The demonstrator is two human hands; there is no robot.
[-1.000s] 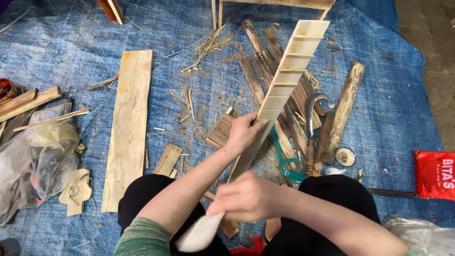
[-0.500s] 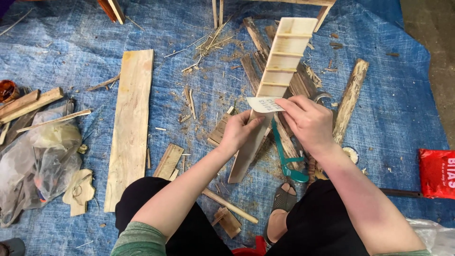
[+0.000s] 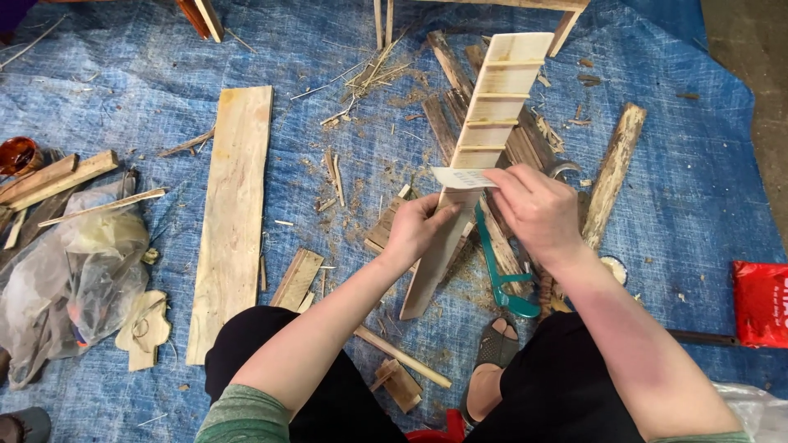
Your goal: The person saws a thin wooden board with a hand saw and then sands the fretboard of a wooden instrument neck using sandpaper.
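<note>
The notched wooden strip [image 3: 476,156] stands tilted over the blue tarp [image 3: 123,82], long axis running from its foot near my knees up and away to the right, notches facing me. My left hand [image 3: 414,230] is clamped round its lower half; my right hand [image 3: 533,209] pinches a sandpaper sheet [image 3: 461,177] against it. I'd judge steady strokes along the grain work best, left grip firm.

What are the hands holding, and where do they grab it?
The left hand grips the slatted wooden board around its lower middle. The right hand pinches a small sheet of sandpaper by one end, against the board.
</note>
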